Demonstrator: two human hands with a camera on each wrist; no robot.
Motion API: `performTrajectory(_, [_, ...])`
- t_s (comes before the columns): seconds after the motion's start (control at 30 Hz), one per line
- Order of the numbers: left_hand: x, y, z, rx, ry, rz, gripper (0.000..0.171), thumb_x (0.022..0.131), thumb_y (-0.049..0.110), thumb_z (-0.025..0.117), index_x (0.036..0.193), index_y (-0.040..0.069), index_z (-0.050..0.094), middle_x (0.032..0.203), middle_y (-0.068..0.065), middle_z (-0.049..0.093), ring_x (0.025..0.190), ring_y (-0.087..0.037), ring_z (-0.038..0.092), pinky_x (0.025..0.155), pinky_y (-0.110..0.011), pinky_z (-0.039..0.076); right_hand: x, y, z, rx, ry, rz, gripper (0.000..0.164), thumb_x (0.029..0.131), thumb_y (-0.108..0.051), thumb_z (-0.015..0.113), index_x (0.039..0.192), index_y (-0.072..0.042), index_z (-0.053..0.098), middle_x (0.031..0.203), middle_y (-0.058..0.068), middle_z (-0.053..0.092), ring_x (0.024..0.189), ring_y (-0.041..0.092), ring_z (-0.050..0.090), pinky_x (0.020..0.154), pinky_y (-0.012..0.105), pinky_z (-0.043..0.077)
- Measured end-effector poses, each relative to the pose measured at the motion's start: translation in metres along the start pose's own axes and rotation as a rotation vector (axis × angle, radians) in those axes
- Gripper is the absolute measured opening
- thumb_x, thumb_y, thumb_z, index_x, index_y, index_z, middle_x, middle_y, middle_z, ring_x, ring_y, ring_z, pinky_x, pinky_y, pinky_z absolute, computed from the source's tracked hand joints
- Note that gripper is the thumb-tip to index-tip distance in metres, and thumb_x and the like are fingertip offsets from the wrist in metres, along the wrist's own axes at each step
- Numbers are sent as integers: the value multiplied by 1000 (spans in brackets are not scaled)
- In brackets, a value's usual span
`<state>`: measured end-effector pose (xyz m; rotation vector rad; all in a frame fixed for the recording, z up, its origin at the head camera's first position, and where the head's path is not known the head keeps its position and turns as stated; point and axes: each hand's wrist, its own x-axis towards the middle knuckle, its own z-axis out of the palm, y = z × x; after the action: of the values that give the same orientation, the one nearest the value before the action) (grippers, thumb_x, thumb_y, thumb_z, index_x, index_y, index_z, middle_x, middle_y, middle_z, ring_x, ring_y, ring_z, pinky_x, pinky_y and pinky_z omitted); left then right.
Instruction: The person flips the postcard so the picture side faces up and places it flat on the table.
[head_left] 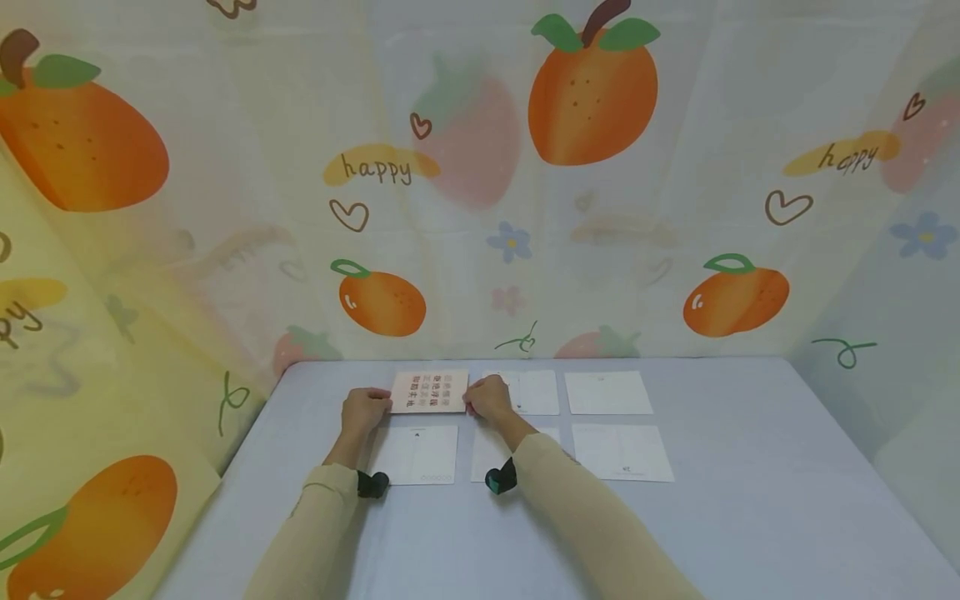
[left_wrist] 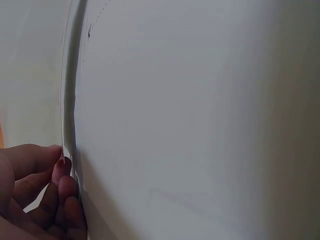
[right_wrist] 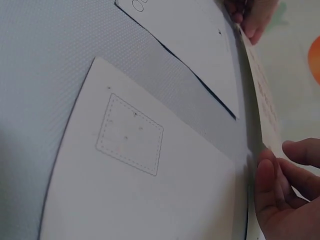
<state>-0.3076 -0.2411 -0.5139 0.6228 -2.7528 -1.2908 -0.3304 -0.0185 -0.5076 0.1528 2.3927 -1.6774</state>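
Card (head_left: 429,392), pinched at opposite edges by left hand (head_left: 365,408) and right hand (head_left: 489,397) fingers, was seemingly being placed, needing gentle release next!

Near the table's (head_left: 750,500) far edge, the printed card (head_left: 442,403) is cream with reddish-brown and paler characters; the other cards (head_left: 609,393) are white with sparse dark marks. The table is pale lavender-blue, the sleeves (head_left: 600,517) beige, the backdrop (head_left: 465,292) whitish with oranges (head_left: 382,305), pink strawberries (head_left: 474,150) and blue flowers (head_left: 511,242).

Lower middle card (head_left: 486,452) — partly arm-hidden
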Motion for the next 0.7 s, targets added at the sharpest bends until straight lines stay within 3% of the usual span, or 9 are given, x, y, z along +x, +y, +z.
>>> performTrajectory(0.3, [-1,-4,-2,57,-2,22,26,90,9,60,111,-4,68,117,-24,66,108,-37,60,91,-47,47,-3,-1,2,-51,-48,2,6,84,-1,66,86,4,70,57,4,60,48,11,53,44,16,38])
performTrajectory(0.7, [-1,-6,-5,83,-10,75,25,89,8,60,109,-5,69,113,-24,68,102,-37,64,85,-45,51,-2,-4,-5,-43,-57,-20,16,88,-3,63,100,7,68,67,8,65,52,11,56,47,16,42])
